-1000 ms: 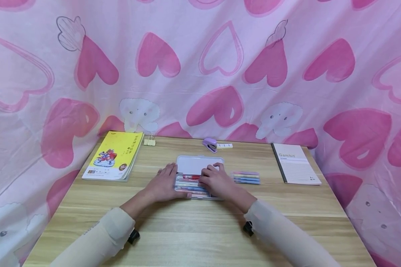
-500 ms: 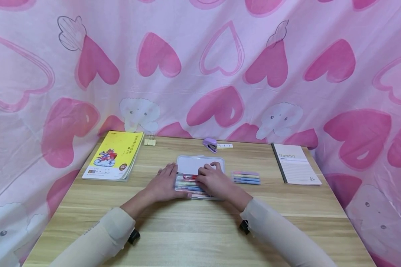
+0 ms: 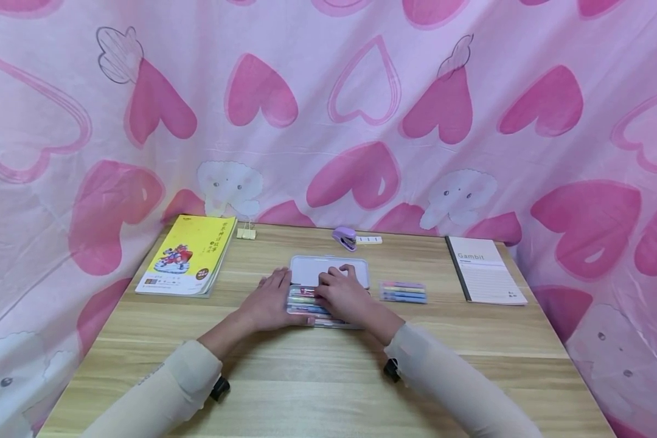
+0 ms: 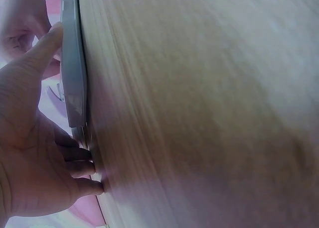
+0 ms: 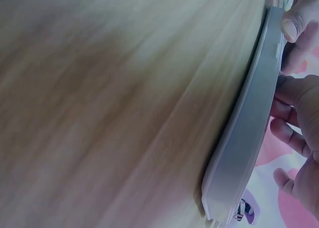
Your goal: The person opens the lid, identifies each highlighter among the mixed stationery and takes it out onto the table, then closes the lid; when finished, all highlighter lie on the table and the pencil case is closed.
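An open pencil case [image 3: 302, 267] lies mid-table, its lid folded back and its tray holding several pens [image 3: 303, 300]. My left hand [image 3: 266, 304] rests against its left end, fingers extended and the thumb on the near edge. The left wrist view shows that thumb [image 4: 52, 38] on the case's grey side wall [image 4: 74, 68]. Over the tray, my right hand [image 3: 346, 298] reaches in with its fingers bent down among the pens. In the right wrist view these fingers [image 5: 291, 136] are partly behind the wall; whether they pinch a pen I cannot tell.
Right of the case lies a clear pack of coloured pens [image 3: 403, 292]. A purple stapler [image 3: 345, 238], a white strip [image 3: 369, 240] and a binder clip [image 3: 246, 233] are along the back. A yellow book [image 3: 188, 252] lies left, a notebook [image 3: 487, 271] right.
My right hand has slid a little to the left over the tray, covering more of the red pen. My left hand has stayed in place at the case's end.
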### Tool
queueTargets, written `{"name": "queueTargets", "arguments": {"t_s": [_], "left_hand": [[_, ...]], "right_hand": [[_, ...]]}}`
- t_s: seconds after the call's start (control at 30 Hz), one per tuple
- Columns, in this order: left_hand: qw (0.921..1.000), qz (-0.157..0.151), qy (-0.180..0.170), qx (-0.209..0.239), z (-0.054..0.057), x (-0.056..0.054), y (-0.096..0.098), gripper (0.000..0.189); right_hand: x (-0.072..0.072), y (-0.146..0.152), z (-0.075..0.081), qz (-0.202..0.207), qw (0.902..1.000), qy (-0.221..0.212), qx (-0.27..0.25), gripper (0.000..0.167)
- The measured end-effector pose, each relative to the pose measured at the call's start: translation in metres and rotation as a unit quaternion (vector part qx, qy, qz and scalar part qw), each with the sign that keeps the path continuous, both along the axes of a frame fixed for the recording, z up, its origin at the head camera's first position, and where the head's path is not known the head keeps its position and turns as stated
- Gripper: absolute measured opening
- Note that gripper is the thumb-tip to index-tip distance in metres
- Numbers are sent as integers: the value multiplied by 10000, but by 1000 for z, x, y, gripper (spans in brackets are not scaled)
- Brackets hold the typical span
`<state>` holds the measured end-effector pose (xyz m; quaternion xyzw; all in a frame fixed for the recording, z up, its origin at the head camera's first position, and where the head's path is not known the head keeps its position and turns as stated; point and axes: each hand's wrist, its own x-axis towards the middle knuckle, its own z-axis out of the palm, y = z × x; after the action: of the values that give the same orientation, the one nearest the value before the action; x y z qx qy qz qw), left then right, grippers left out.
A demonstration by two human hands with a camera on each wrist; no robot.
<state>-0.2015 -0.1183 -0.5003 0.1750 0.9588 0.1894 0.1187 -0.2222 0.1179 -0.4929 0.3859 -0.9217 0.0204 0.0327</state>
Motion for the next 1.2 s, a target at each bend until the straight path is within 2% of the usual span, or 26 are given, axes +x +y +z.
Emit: {"name": "queueTargets", "arguments": {"t_s": [0.2,0.5,0.9,1.2], "left_hand": [[10000,-9,-14,14,0,0,1,142],[10000,-8,-30,21,4,2,1,141],[10000,14,-49,77,5,2,1,142],[10000,3,-41,16,4,1,1,142]], "right_hand": [[-2,-4,0,24,9998,77,190,23],[-2,-4,0,239,9992,247,181,18],[-1,-3,-1,80,9986,528,3,14],[2,3,6,38,9975,661,236,17]]}}
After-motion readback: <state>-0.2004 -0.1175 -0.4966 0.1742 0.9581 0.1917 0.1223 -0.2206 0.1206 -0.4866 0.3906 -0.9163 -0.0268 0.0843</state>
